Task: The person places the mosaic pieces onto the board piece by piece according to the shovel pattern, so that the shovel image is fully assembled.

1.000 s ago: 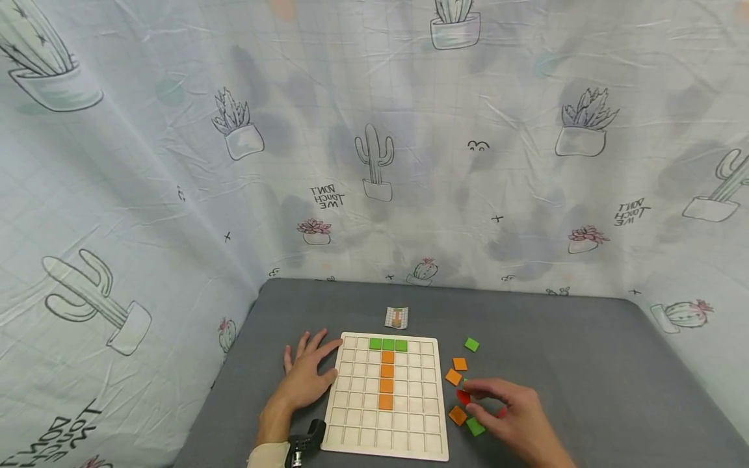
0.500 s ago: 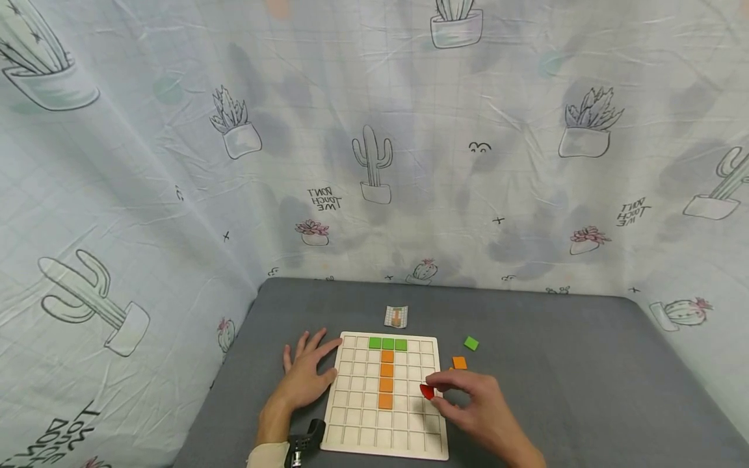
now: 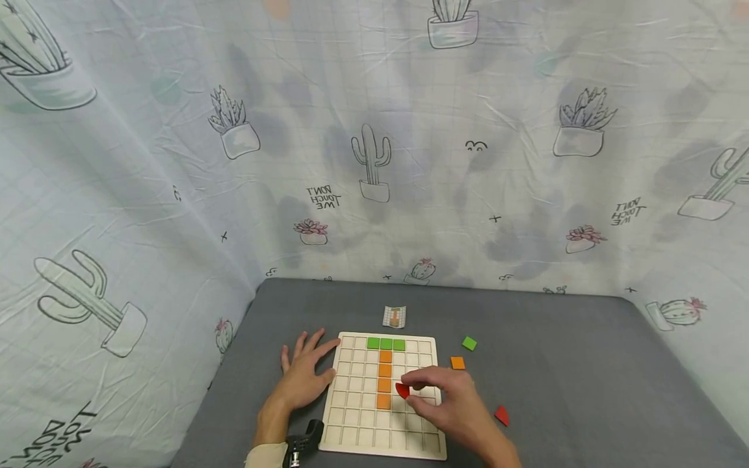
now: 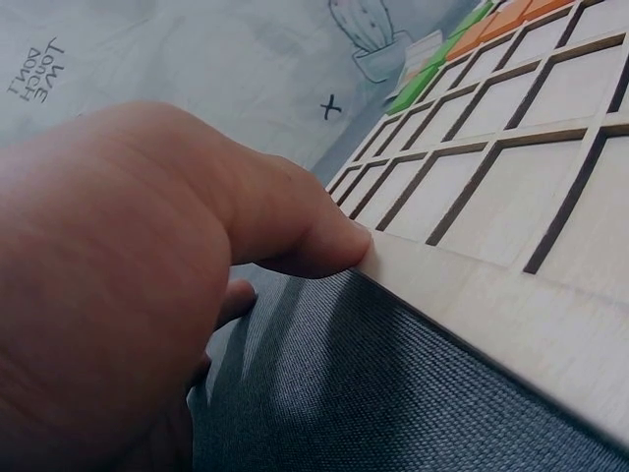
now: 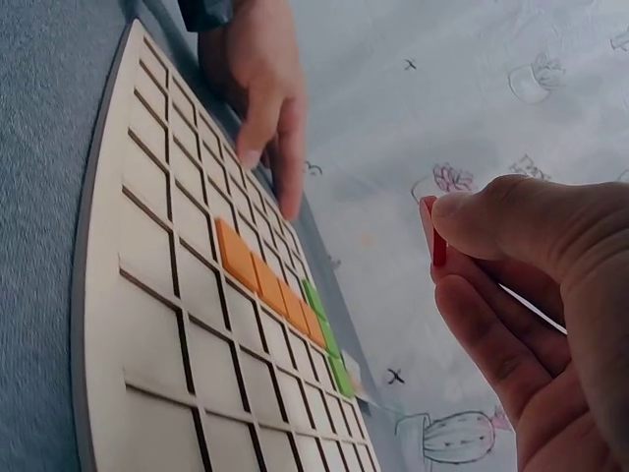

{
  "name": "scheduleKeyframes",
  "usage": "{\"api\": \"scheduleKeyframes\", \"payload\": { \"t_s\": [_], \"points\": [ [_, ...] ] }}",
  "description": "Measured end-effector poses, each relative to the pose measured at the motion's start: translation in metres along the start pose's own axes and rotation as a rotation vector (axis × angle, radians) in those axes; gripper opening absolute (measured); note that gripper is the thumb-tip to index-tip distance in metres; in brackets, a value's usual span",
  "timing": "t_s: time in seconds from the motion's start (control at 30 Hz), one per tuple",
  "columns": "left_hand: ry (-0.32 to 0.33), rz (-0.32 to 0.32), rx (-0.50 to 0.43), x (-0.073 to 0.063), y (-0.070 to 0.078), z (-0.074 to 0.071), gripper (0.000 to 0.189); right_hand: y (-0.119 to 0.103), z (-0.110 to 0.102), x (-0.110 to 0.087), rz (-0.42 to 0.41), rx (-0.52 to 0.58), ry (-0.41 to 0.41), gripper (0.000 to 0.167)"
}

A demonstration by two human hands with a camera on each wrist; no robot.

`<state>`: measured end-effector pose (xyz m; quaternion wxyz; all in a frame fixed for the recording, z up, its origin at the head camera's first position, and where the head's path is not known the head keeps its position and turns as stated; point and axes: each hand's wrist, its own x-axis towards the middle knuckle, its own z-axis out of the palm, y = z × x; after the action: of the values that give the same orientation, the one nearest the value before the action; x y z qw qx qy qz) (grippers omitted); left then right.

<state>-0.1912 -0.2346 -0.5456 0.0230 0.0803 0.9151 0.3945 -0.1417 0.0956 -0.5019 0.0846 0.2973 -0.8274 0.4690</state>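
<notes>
A wooden grid board (image 3: pixel 357 435) lies on the grey table, with three green tiles (image 3: pixel 386 344) in its far row and a column of orange tiles (image 3: pixel 384 370) below them. My right hand (image 3: pixel 450 396) pinches a red tile (image 3: pixel 402 390) with a curved edge between thumb and fingers, over the board just right of the orange column. In the right wrist view the red tile (image 5: pixel 434 234) is held edge-on, above the board. My left hand (image 3: pixel 304 383) rests at the board's left edge, its thumb (image 4: pixel 339 241) touching the rim and its other fingers spread.
Right of the board lie a green tile (image 3: pixel 469 343), an orange tile (image 3: pixel 458 363) and another red tile (image 3: pixel 502 415). My right hand hides other loose tiles there. A small printed card (image 3: pixel 394 317) lies beyond the board. A patterned curtain (image 3: pixel 445 162) hangs behind the table.
My right hand has lifted the red tile from the loose pieces and carried it left over the board, uncovering the other red tile. My left hand has stayed in place.
</notes>
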Motion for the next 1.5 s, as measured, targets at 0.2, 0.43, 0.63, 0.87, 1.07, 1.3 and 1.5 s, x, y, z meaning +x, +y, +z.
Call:
{"api": "scheduleKeyframes", "payload": {
  "t_s": [0.2, 0.43, 0.63, 0.87, 1.07, 1.3, 1.5],
  "points": [
    [0.007, -0.001, -0.007, -0.002, 0.001, -0.001, 0.06, -0.005, 0.013, 0.002, 0.032, 0.032, -0.053, 0.031],
    [0.023, 0.011, -0.005, -0.002, 0.0, -0.001, 0.06, -0.009, 0.035, -0.001, 0.009, 0.075, -0.094, 0.03],
    [0.021, 0.008, 0.009, -0.002, -0.002, 0.0, 0.059, -0.009, 0.053, -0.006, -0.037, 0.11, -0.171, 0.028],
    [-0.004, -0.015, 0.015, -0.002, -0.003, 0.001, 0.06, -0.005, 0.064, -0.011, 0.048, 0.183, -0.293, 0.026],
    [-0.006, -0.007, 0.002, -0.002, -0.002, -0.001, 0.06, -0.001, 0.07, -0.014, 0.071, 0.148, -0.328, 0.024],
    [-0.001, 0.002, 0.006, 0.0, -0.001, -0.002, 0.06, 0.0, 0.073, -0.016, 0.023, 0.089, -0.317, 0.025],
    [0.002, 0.004, 0.009, 0.0, -0.001, -0.001, 0.06, 0.0, 0.075, -0.015, -0.021, 0.053, -0.317, 0.028]
  ]
}}
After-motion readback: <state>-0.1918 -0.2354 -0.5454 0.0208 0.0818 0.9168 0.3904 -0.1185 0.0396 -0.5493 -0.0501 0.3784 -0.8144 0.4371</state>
